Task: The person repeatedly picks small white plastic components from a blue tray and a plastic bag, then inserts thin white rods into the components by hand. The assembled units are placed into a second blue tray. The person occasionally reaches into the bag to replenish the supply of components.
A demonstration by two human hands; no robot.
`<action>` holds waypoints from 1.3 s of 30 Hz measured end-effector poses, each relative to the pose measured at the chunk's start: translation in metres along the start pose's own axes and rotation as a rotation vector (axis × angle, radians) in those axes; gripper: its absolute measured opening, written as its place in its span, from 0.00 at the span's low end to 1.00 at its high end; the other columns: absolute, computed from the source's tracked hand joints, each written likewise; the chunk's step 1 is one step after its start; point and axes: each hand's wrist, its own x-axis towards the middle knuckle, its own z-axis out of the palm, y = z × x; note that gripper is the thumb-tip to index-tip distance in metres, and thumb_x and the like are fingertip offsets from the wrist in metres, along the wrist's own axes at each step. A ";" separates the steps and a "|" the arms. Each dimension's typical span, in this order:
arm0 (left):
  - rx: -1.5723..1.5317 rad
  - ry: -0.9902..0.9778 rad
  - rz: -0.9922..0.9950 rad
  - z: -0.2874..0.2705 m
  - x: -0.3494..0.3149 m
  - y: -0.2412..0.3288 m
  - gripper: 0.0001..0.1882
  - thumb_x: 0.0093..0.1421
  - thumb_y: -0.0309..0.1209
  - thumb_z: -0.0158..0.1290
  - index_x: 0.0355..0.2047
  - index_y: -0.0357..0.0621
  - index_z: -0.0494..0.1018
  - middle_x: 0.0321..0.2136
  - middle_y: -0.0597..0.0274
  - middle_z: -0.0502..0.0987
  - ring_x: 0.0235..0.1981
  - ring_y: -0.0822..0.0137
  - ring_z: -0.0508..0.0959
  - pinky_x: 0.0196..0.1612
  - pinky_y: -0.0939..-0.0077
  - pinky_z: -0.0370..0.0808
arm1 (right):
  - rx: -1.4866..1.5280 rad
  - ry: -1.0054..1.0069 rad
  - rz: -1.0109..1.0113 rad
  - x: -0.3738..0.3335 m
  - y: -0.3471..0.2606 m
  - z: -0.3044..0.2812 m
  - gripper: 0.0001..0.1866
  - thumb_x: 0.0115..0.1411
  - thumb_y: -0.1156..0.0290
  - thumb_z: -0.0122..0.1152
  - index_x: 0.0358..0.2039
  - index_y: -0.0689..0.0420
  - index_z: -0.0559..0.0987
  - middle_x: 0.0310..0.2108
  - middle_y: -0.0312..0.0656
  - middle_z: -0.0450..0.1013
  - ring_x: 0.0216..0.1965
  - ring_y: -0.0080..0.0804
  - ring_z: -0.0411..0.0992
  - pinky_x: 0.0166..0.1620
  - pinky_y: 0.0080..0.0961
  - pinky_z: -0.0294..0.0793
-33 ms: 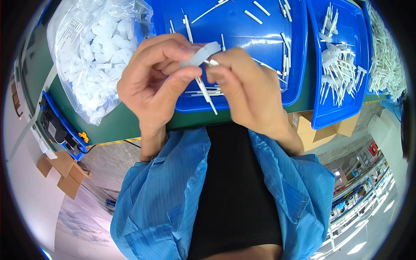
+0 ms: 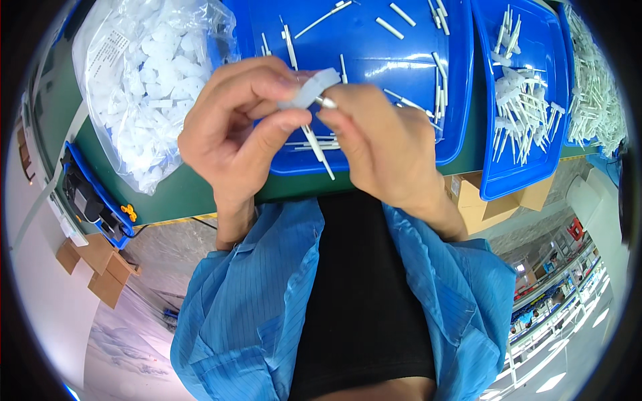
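My left hand (image 2: 234,127) is closed, pinching a translucent white plastic piece (image 2: 311,88) with a curved edge between thumb and fingers. Against that piece, my right hand (image 2: 384,140) is closed on a short white rod (image 2: 326,102) with a shiny metal section. Its far end is hidden behind the plastic piece. A longer thin white rod (image 2: 313,142) slants down below the left thumb, past the near rim of the blue tray (image 2: 374,80); whether the left hand grips it, I cannot tell. Several similar white rods (image 2: 389,28) lie scattered in the tray.
A clear plastic bag (image 2: 154,80) of white plastic pieces sits at the left on the green table (image 2: 180,200). Another blue tray (image 2: 493,180) at the right bears white rods fitted with plastic pieces. Beyond it lies a further pile (image 2: 595,87). A cardboard box (image 2: 485,210) stands below.
Both hands have shifted very slightly, with the plastic piece a little lower. The grips look the same.
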 end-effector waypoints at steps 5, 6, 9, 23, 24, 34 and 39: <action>0.268 -0.109 0.144 -0.005 0.004 0.006 0.13 0.52 0.19 0.63 0.38 0.29 0.75 0.34 0.47 0.78 0.35 0.59 0.82 0.38 0.73 0.81 | -0.103 0.071 -0.042 -0.005 -0.010 0.005 0.09 0.58 0.72 0.64 0.35 0.60 0.74 0.13 0.36 0.68 0.13 0.29 0.70 0.17 0.26 0.68; 0.220 -0.118 0.177 -0.003 0.006 0.005 0.16 0.50 0.19 0.65 0.38 0.28 0.75 0.33 0.46 0.78 0.35 0.57 0.83 0.39 0.69 0.82 | -0.105 0.096 -0.044 -0.007 -0.012 0.005 0.09 0.57 0.72 0.65 0.35 0.60 0.74 0.13 0.35 0.67 0.13 0.29 0.70 0.16 0.26 0.68; -0.020 -0.041 0.262 0.010 -0.001 -0.002 0.18 0.47 0.18 0.66 0.39 0.27 0.75 0.35 0.45 0.79 0.35 0.56 0.83 0.41 0.65 0.83 | -0.034 0.089 -0.106 -0.010 -0.006 0.004 0.11 0.53 0.75 0.66 0.35 0.61 0.74 0.19 0.40 0.69 0.18 0.36 0.71 0.20 0.29 0.69; 0.638 -0.321 0.506 -0.001 0.012 0.008 0.19 0.41 0.19 0.69 0.35 0.29 0.76 0.30 0.40 0.80 0.33 0.54 0.83 0.34 0.69 0.83 | 0.250 -0.076 0.242 0.006 -0.002 -0.021 0.04 0.57 0.76 0.60 0.32 0.61 0.79 0.21 0.42 0.71 0.19 0.33 0.67 0.22 0.25 0.62; 0.612 -0.253 0.413 0.003 0.006 0.010 0.16 0.42 0.20 0.69 0.31 0.30 0.75 0.28 0.39 0.80 0.30 0.54 0.84 0.32 0.68 0.83 | 0.264 -0.070 0.322 0.007 -0.004 -0.019 0.04 0.58 0.75 0.60 0.31 0.62 0.79 0.20 0.42 0.72 0.18 0.32 0.68 0.21 0.24 0.62; -0.144 0.090 -0.245 0.001 -0.004 0.001 0.13 0.63 0.25 0.54 0.46 0.30 0.70 0.42 0.48 0.76 0.41 0.48 0.82 0.39 0.71 0.82 | -0.469 -0.354 -0.152 -0.001 0.020 -0.041 0.13 0.48 0.75 0.60 0.36 0.59 0.81 0.43 0.39 0.74 0.46 0.37 0.71 0.48 0.31 0.72; -0.259 0.137 -0.311 0.005 -0.003 0.004 0.11 0.65 0.25 0.52 0.46 0.31 0.70 0.40 0.44 0.79 0.41 0.53 0.83 0.36 0.74 0.83 | -0.534 -0.391 -0.319 -0.009 0.031 -0.033 0.17 0.45 0.74 0.64 0.38 0.62 0.78 0.45 0.43 0.74 0.49 0.38 0.72 0.50 0.33 0.74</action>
